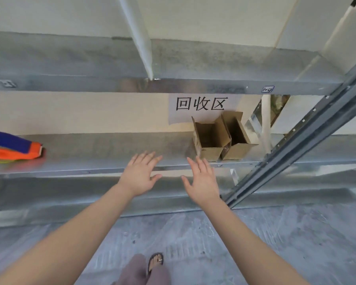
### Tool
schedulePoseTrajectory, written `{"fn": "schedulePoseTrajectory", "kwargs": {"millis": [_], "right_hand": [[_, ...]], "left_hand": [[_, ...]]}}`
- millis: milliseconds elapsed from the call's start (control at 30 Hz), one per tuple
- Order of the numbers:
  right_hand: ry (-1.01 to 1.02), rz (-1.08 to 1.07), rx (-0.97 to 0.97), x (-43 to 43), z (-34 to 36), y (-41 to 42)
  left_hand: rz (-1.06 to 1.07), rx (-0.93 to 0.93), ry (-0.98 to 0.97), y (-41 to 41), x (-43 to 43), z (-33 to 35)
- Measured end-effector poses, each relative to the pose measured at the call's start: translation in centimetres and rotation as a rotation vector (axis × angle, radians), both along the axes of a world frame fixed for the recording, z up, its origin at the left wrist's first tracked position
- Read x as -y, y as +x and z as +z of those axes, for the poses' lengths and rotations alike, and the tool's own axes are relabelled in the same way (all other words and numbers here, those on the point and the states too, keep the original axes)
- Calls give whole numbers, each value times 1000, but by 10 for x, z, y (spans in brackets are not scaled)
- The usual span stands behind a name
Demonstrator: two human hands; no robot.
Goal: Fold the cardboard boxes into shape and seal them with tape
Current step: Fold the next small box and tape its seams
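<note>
Two small brown cardboard boxes stand side by side with their tops open on a metal shelf [103, 147], the left box [209, 140] touching the right box [235, 136]. My left hand [141, 174] reaches out flat over the shelf's front edge, fingers straight, holding nothing. My right hand [202, 181] is stretched out the same way, its fingertips just below and in front of the left box, apart from it. No tape is in view.
A white paper sign [201, 109] with black characters hangs on the wall behind the boxes. A folded orange and blue cloth [12, 148] lies at the shelf's left end. A grey slanted shelf post [296, 145] crosses at right. Another shelf [111, 83] runs above.
</note>
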State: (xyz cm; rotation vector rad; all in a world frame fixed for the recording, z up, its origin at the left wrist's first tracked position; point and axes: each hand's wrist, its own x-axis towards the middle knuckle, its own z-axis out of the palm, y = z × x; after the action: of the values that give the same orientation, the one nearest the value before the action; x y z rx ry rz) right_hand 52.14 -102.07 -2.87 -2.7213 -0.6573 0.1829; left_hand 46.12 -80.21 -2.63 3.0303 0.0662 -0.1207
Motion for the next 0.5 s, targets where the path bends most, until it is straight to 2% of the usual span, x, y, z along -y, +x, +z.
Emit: {"fn": "schedulePoseTrajectory", "kwargs": {"millis": [300, 500], "right_hand": [[-20, 210, 2, -108, 11, -63], [-14, 257, -6, -212, 8, -99]], "left_hand": [[134, 56, 18, -91, -94, 9], [168, 68, 56, -145, -196, 13]]}}
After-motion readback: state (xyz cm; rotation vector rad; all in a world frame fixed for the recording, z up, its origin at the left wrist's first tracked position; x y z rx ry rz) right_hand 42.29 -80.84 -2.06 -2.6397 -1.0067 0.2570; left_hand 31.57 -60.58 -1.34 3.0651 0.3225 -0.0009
